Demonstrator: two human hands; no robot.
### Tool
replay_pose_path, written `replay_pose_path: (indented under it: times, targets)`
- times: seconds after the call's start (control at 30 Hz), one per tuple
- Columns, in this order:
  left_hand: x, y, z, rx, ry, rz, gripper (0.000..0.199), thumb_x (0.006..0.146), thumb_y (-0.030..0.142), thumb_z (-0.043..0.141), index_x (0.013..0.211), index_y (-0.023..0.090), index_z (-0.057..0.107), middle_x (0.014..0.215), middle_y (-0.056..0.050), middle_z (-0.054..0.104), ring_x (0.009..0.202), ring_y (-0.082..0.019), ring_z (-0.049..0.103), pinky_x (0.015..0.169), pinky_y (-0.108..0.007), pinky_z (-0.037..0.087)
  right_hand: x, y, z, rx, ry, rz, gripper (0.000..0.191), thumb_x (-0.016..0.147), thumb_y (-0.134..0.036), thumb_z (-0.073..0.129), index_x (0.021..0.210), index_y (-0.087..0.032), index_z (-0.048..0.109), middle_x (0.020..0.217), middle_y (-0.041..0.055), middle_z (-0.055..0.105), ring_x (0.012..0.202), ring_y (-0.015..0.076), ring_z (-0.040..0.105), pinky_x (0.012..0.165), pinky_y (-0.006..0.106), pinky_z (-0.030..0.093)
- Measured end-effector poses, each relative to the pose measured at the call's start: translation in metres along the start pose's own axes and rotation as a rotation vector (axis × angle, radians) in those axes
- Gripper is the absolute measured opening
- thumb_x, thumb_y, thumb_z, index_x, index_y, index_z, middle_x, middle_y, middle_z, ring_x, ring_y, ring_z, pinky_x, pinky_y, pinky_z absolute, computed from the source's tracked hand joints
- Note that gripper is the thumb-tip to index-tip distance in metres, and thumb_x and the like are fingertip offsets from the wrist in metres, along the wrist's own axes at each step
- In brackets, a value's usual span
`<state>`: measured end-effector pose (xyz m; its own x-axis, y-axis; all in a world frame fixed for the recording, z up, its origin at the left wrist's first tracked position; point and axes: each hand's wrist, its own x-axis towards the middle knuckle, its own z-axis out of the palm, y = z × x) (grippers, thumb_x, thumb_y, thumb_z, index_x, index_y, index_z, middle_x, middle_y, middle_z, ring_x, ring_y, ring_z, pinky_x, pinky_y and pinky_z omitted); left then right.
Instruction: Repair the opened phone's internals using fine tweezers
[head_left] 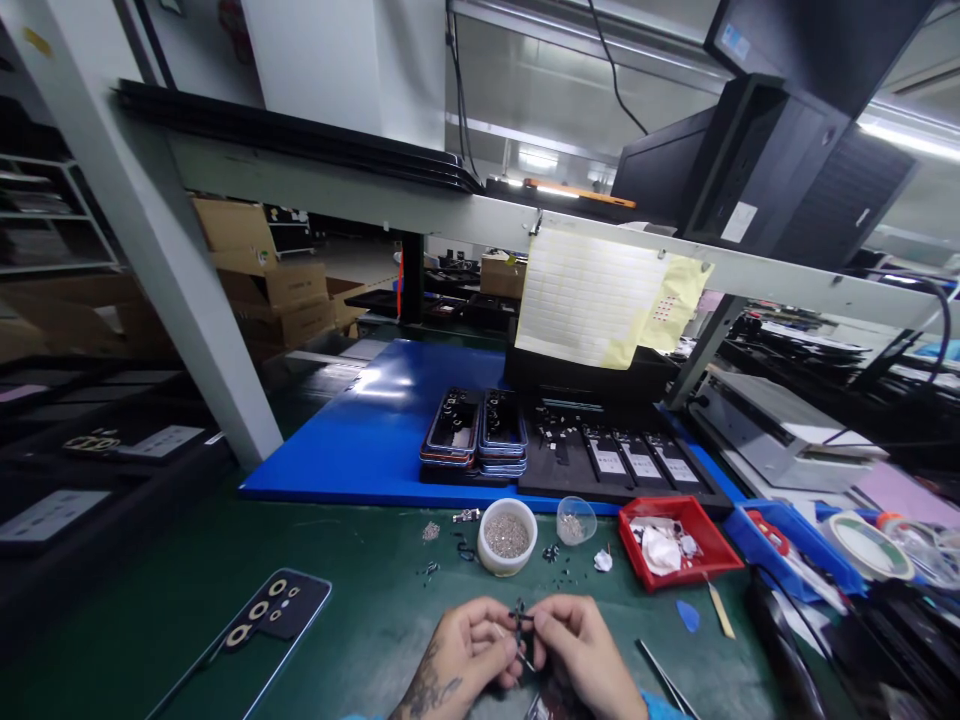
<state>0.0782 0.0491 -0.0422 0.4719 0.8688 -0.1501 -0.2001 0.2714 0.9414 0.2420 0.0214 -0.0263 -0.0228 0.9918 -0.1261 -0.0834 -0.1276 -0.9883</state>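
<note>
Near the bottom centre, my left hand [480, 650] and my right hand [574, 640] meet with fingers pinched around a small dark part [519, 618]. A thin light stick-like item also shows by my left fingers; its exact form is unclear. Just beyond the hands stands a white round tub [508, 538] of tiny metal pieces. A small clear cup [576, 521] with similar pieces is to its right. Metal tweezers [664, 678] lie right of my right hand. Below the hands, a partly hidden shiny object is cut off by the frame edge.
A phone back panel [281, 620] lies at left. Stacked phone frames [476, 435] and a black foam tray [622, 455] rest on the blue mat [337, 430]. At right are a red bin [679, 540], a blue bin [795, 560], a blue pick [688, 616] and a tape roll [870, 547].
</note>
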Motion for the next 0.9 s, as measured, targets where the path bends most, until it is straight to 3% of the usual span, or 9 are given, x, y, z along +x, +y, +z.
replay_pose_path:
  times: [0.13, 0.27, 0.4, 0.5, 0.57, 0.63, 0.77, 0.9]
  targets:
    - [0.001, -0.002, -0.003, 0.007, 0.005, 0.013, 0.043, 0.064, 0.049, 0.077, 0.082, 0.013, 0.061, 0.063, -0.006, 0.07, 0.054, -0.016, 0.064, 0.052, -0.026, 0.051, 0.001, -0.002, 0.001, 0.014, -0.008, 0.046, 0.053, 0.073, -0.061, 0.062, 0.076, -0.008, 0.069, 0.044, 0.0001, 0.056, 0.031, 0.004, 0.028, 0.034, 0.018, 0.015]
    - [0.002, -0.007, -0.006, 0.011, 0.002, 0.033, 0.042, 0.068, 0.049, 0.074, 0.086, 0.013, 0.062, 0.064, -0.006, 0.069, 0.053, -0.016, 0.062, 0.051, -0.026, 0.05, 0.002, -0.006, 0.002, -0.034, 0.027, 0.032, 0.059, 0.074, -0.066, 0.057, 0.072, -0.008, 0.069, 0.041, 0.0001, 0.054, 0.03, 0.0035, 0.023, 0.033, 0.019, 0.011]
    - [0.003, -0.011, -0.008, 0.032, 0.024, 0.022, 0.042, 0.068, 0.05, 0.073, 0.086, 0.013, 0.065, 0.065, -0.008, 0.07, 0.054, -0.017, 0.063, 0.052, -0.027, 0.05, 0.0, -0.007, 0.001, -0.104, 0.059, -0.026, 0.055, 0.076, -0.064, 0.057, 0.069, -0.01, 0.068, 0.043, -0.0002, 0.054, 0.035, 0.0062, 0.034, 0.039, 0.02, 0.025]
    - [0.002, -0.01, -0.007, 0.033, 0.022, 0.019, 0.042, 0.067, 0.05, 0.073, 0.086, 0.012, 0.067, 0.064, -0.008, 0.071, 0.053, -0.017, 0.063, 0.052, -0.027, 0.05, -0.003, -0.008, -0.001, -0.143, 0.088, -0.086, 0.043, 0.073, -0.055, 0.068, 0.075, -0.012, 0.068, 0.062, 0.0039, 0.063, 0.058, 0.0143, 0.055, 0.058, 0.025, 0.042]
    - [0.0, -0.009, -0.005, 0.024, 0.025, 0.013, 0.042, 0.065, 0.048, 0.075, 0.085, 0.012, 0.067, 0.062, -0.007, 0.071, 0.052, -0.016, 0.063, 0.053, -0.027, 0.05, -0.004, -0.009, -0.002, -0.136, 0.081, -0.109, 0.04, 0.072, -0.051, 0.071, 0.083, -0.013, 0.068, 0.08, 0.0071, 0.067, 0.075, 0.0194, 0.059, 0.07, 0.03, 0.045]
    - [0.0, -0.009, -0.002, 0.016, 0.045, 0.007, 0.039, 0.063, 0.045, 0.077, 0.082, 0.013, 0.067, 0.06, -0.007, 0.071, 0.051, -0.016, 0.063, 0.052, -0.027, 0.05, -0.005, -0.01, -0.002, -0.075, 0.034, -0.107, 0.038, 0.072, -0.049, 0.072, 0.085, -0.013, 0.067, 0.082, 0.0065, 0.066, 0.075, 0.0191, 0.06, 0.07, 0.031, 0.046]
    - [0.001, -0.008, 0.001, 0.032, 0.091, 0.002, 0.032, 0.061, 0.037, 0.077, 0.078, 0.012, 0.068, 0.058, -0.007, 0.07, 0.049, -0.017, 0.063, 0.051, -0.028, 0.05, -0.003, -0.012, -0.002, 0.073, 0.013, -0.053, 0.036, 0.069, -0.045, 0.077, 0.073, -0.013, 0.061, 0.061, -0.0037, 0.054, 0.05, 0.0057, 0.044, 0.047, 0.018, 0.033]
    - [0.002, -0.005, -0.001, 0.061, 0.105, 0.009, 0.024, 0.064, 0.033, 0.072, 0.075, 0.012, 0.068, 0.062, -0.009, 0.072, 0.053, -0.019, 0.064, 0.053, -0.028, 0.05, -0.001, -0.014, -0.002, 0.145, 0.044, 0.011, 0.038, 0.07, -0.048, 0.074, 0.074, -0.015, 0.056, 0.054, -0.0079, 0.046, 0.039, 0.001, 0.024, 0.036, 0.017, 0.012]
